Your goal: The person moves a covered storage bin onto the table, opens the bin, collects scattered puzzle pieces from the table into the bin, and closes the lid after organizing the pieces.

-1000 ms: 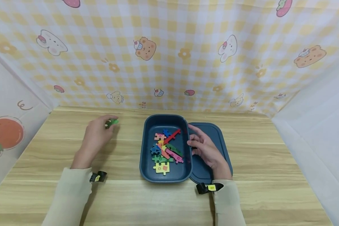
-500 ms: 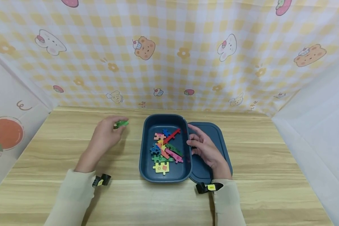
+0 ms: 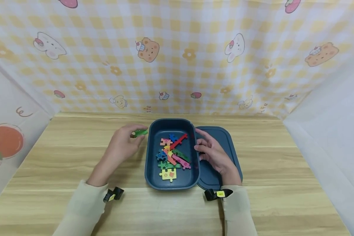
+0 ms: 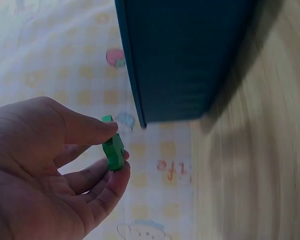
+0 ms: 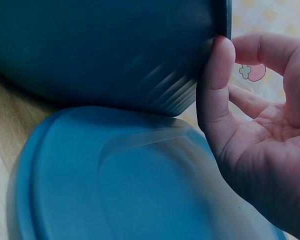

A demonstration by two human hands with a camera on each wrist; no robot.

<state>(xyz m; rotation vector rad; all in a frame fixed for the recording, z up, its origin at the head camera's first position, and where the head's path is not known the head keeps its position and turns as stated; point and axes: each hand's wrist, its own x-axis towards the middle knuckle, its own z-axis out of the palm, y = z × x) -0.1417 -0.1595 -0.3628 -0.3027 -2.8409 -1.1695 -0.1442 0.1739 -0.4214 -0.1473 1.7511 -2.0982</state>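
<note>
My left hand (image 3: 124, 142) pinches a small green puzzle piece (image 4: 114, 150) between thumb and fingers, just outside the left rim of a dark blue box (image 3: 147, 164). The piece is above the table, close to the box wall in the left wrist view. Inside the box lie several colourful puzzle pieces, among them a red one (image 3: 178, 142), a pink one (image 3: 181, 161) and a yellow one (image 3: 168, 175). My right hand (image 3: 213, 153) rests against the box's right side, its thumb (image 5: 221, 60) touching the outer wall near the rim and its forefinger stretched along the edge.
The box's dark blue lid (image 3: 221, 134) lies flat on the wooden table (image 3: 271, 164), right of the box and partly under my right hand. A yellow checked cloth (image 3: 177, 75) with cartoon prints hangs behind the table. White cloth covers both sides.
My left hand has moved right with the green puzzle piece, from the table's left part to the box's left rim. My right hand has stayed at the box's side.
</note>
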